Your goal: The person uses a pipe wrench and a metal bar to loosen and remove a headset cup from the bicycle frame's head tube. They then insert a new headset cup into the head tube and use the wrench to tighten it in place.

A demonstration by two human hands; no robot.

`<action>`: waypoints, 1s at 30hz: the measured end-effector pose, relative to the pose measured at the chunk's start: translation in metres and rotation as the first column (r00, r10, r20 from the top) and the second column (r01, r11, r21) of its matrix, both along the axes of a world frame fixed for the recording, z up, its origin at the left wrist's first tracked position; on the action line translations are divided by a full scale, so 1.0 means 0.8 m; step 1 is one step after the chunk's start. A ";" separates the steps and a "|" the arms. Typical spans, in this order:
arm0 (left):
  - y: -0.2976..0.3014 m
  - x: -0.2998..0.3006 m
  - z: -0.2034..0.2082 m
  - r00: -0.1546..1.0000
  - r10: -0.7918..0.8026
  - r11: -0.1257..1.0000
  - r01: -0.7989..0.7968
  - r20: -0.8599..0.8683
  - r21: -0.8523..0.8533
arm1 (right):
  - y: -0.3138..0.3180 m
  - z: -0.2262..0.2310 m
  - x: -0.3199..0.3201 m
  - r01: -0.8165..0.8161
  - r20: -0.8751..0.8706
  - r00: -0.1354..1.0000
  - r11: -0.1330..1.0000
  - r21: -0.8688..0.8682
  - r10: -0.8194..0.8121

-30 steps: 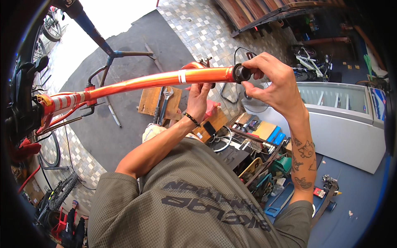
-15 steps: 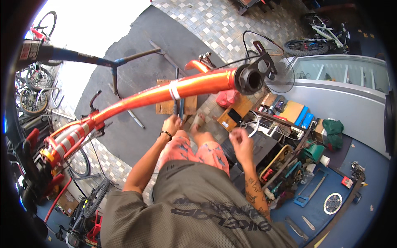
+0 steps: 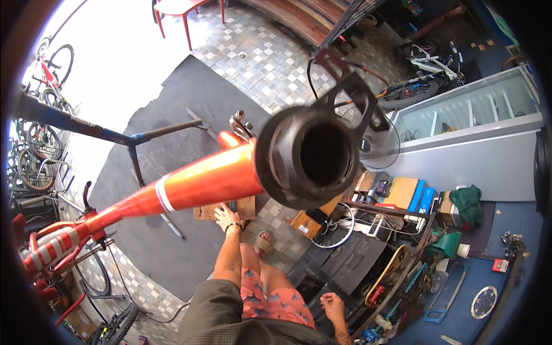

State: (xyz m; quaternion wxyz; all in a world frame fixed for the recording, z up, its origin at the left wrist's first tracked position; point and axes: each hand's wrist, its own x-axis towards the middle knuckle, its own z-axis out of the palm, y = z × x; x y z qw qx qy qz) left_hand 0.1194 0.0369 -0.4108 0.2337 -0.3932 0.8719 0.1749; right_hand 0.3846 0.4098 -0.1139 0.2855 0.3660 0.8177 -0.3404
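An orange bicycle frame point(image 3: 201, 183) hangs in front of me on a blue stand point(image 3: 98, 127). Its near end carries a black hollow ring point(image 3: 310, 158), with a black cut-out bracket point(image 3: 359, 95) beside it. My left hand point(image 3: 227, 217) reaches below the frame tube with its fingers stretched out. It lies over a wooden board point(image 3: 207, 213), next to a dark upright post mostly hidden by the tube. Low in the view, my right hand point(image 3: 332, 305) has its fingers curled in. Whatever they may hold is hidden.
To the right, a blue bench point(image 3: 460, 299) bears a hacksaw point(image 3: 448, 296) and a brake rotor point(image 3: 484, 302). A wheel rim point(image 3: 333, 230), a fan point(image 3: 379, 141) and a glass case point(image 3: 460, 112) stand farther back. Several bicycles point(image 3: 43, 144) line the left; a red chair point(image 3: 184, 11) is at the far end.
My view has shifted, bringing the black ring closer. My left hand has left the post and stretched forward, fingers extended. My right hand has dropped back toward my body.
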 end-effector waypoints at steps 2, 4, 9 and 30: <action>-0.006 -0.002 -0.008 0.997 0.046 0.998 -0.044 -0.054 0.043 | 0.005 -0.004 -0.002 -0.004 0.006 1.000 1.000 -0.005 0.004; -0.020 0.000 -0.014 0.995 0.088 0.989 -0.083 -0.042 0.119 | 0.004 -0.019 -0.012 0.019 0.044 0.999 1.000 -0.013 -0.018; -0.055 0.003 -0.026 0.993 0.015 0.977 0.012 -0.119 0.215 | -0.080 -0.144 -0.122 -0.404 -0.231 0.903 0.897 -0.179 0.361; -0.057 0.158 0.475 0.844 0.324 0.570 0.185 -0.426 0.800 | -0.358 -0.352 -0.341 -0.440 -0.317 0.870 0.885 -0.151 0.378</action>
